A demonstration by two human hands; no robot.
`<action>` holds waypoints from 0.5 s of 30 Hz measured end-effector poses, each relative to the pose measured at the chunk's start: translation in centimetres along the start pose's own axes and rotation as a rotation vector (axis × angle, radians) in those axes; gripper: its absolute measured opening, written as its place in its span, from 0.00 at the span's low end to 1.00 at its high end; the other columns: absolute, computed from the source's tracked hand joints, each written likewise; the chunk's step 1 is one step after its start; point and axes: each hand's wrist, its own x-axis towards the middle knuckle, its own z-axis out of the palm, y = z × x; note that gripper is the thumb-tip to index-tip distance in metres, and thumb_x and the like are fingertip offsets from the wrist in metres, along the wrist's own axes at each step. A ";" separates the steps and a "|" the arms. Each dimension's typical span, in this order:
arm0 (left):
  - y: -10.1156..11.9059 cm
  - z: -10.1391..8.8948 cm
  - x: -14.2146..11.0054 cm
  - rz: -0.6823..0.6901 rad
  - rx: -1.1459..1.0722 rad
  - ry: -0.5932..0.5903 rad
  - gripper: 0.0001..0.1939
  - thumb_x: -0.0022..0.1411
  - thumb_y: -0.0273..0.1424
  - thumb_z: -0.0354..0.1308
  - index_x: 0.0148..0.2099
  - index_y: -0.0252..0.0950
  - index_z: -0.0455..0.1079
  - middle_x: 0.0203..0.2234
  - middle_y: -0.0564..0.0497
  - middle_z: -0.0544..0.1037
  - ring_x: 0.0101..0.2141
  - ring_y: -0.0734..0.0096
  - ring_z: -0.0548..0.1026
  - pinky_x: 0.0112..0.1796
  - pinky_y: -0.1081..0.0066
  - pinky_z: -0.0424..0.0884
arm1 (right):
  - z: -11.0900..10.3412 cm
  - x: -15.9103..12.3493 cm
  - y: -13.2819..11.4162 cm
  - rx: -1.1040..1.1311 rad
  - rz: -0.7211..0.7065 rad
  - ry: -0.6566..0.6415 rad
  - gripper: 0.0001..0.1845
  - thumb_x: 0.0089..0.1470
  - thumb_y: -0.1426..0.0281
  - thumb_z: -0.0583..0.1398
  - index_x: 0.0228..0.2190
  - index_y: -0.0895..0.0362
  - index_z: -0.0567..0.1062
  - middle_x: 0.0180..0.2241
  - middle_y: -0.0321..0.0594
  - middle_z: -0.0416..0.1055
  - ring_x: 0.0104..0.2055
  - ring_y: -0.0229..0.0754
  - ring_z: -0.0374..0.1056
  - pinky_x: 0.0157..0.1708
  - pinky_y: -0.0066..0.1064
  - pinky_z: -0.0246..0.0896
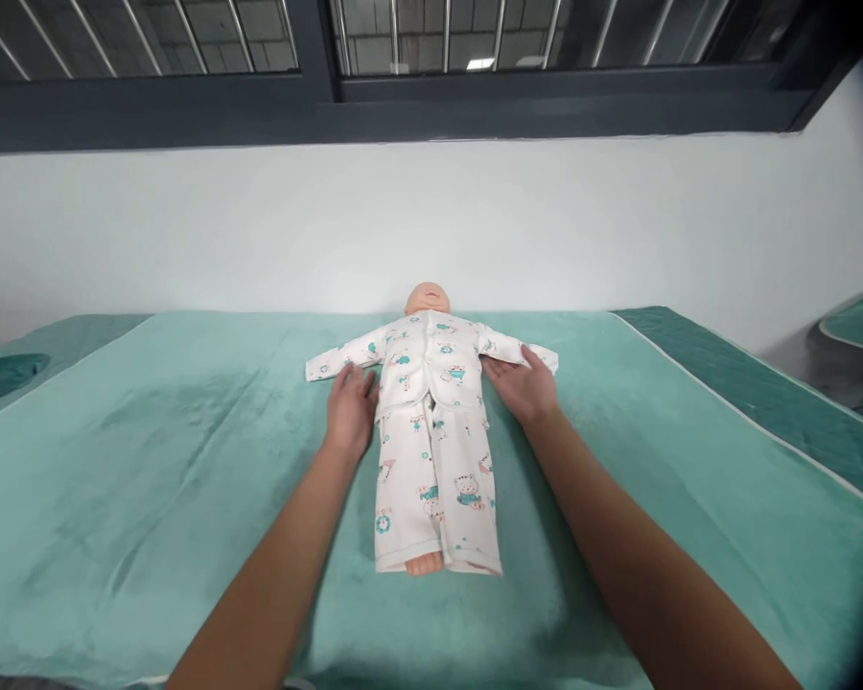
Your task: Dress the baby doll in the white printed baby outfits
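A baby doll (427, 297) lies on its back, head at the wall side, dressed in a white long-sleeved top (442, 359) with small animal prints and matching trousers (467, 479). Its sleeves stretch out to both sides, and one foot (424, 563) peeks from a trouser leg. Beside the doll's waist, just below the sleeve on that side, my left hand (351, 412) rests open with fingers forward. My right hand (528, 388) is open, palm turned up, fingers reaching under the other sleeve near the torso and thumb at the sleeve's lower edge.
A green plush cover (187, 460) spreads beneath the doll, with a darker green strip (748, 383) on the right. A dark green bundle (7, 376) lies at the far left. Behind stand a white wall (259, 230) and a barred window with a dark frame (403, 110).
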 end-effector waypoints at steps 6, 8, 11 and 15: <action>2.8 -4.4 3.7 -0.015 -0.159 0.048 0.15 0.62 0.20 0.54 0.50 0.38 0.64 0.50 0.41 0.75 0.51 0.65 0.75 0.55 0.58 0.70 | -3.2 2.1 -4.0 0.142 -0.065 0.161 0.11 0.63 0.73 0.50 0.42 0.56 0.71 0.45 0.44 0.77 0.51 0.38 0.73 0.52 0.35 0.71; 3.5 -5.1 4.1 -0.027 -0.130 0.027 0.12 0.63 0.21 0.54 0.48 0.37 0.65 0.50 0.41 0.75 0.52 0.64 0.75 0.57 0.58 0.68 | -3.5 2.9 -4.1 0.103 -0.067 0.179 0.13 0.64 0.75 0.48 0.41 0.56 0.72 0.45 0.45 0.77 0.50 0.37 0.73 0.51 0.34 0.71; 3.9 -5.1 4.2 -0.035 -0.128 0.022 0.06 0.63 0.22 0.55 0.43 0.35 0.67 0.49 0.43 0.75 0.52 0.66 0.73 0.59 0.58 0.65 | -3.9 4.0 -4.1 0.083 -0.083 0.196 0.16 0.67 0.73 0.45 0.43 0.55 0.72 0.47 0.46 0.76 0.50 0.38 0.73 0.51 0.37 0.71; 3.8 -5.0 3.9 -0.018 -0.192 0.005 0.05 0.63 0.22 0.54 0.40 0.36 0.67 0.46 0.46 0.76 0.51 0.69 0.73 0.59 0.59 0.65 | -4.9 4.4 -4.8 0.075 -0.136 0.234 0.16 0.65 0.73 0.46 0.42 0.55 0.72 0.46 0.45 0.76 0.49 0.40 0.72 0.50 0.41 0.71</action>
